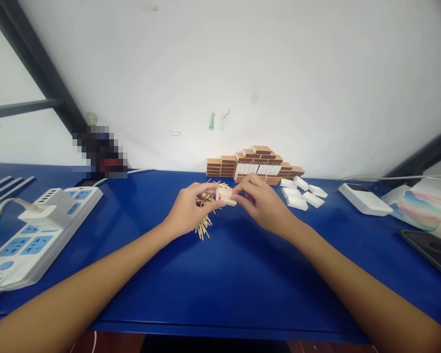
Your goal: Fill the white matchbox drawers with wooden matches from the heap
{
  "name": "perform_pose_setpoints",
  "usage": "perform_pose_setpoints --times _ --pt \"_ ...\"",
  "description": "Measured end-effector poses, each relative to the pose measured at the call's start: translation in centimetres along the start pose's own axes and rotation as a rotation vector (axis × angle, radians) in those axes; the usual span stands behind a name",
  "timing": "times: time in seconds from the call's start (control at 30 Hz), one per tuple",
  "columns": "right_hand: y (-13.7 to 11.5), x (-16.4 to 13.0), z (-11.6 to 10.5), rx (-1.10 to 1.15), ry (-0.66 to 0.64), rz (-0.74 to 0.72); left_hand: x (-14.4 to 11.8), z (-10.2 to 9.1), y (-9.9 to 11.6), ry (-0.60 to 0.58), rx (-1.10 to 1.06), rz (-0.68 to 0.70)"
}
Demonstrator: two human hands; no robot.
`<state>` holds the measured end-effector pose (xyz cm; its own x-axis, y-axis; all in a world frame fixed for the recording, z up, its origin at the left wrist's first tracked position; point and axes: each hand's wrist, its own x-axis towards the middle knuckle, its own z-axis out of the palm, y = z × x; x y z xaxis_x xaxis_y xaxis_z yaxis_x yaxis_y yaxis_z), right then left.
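Observation:
My left hand (189,210) and my right hand (261,201) meet over the middle of the blue table (228,279). Between their fingertips they hold a small white matchbox tray (226,196). Under and behind my left hand lies a loose heap of matchsticks (205,224). Whether my left hand also pinches matchsticks I cannot tell. Against the wall behind stands a stack of brown matchboxes (255,162). Several empty white trays (303,193) lie to the right of my right hand.
A white power strip (33,235) with a plugged-in adapter lies at the left. At the right are a white device (364,198), a colourful packet (424,206) and a dark phone (431,251). Metal rods (3,184) sit far left.

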<state>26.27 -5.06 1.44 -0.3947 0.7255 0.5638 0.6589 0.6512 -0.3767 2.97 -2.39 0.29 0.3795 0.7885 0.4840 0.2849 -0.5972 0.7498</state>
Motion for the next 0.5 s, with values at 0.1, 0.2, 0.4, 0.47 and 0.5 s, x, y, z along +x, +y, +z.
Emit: perform_pose_setpoints --times 0.1,0.2,0.4,0.47,0.5 --pt "0.01 0.03 -0.16 -0.024 0.011 0.01 -0.06 -0.05 0.01 -0.008 0.005 0.012" --pt "-0.08 0.03 -0.3 -0.048 0.029 0.012 -0.09 -0.11 -0.03 -0.016 0.018 0.02" --pt "-0.28 0.0 -0.51 -0.062 0.058 -0.012 0.01 -0.2 -0.16 0.002 0.051 0.024" --pt "0.04 0.03 -0.52 -0.07 0.104 0.005 0.2 -0.39 -0.2 0.041 0.052 0.011" --pt "0.34 0.04 -0.47 -0.078 0.13 0.02 0.34 -0.54 -0.24 0.073 0.052 -0.003"
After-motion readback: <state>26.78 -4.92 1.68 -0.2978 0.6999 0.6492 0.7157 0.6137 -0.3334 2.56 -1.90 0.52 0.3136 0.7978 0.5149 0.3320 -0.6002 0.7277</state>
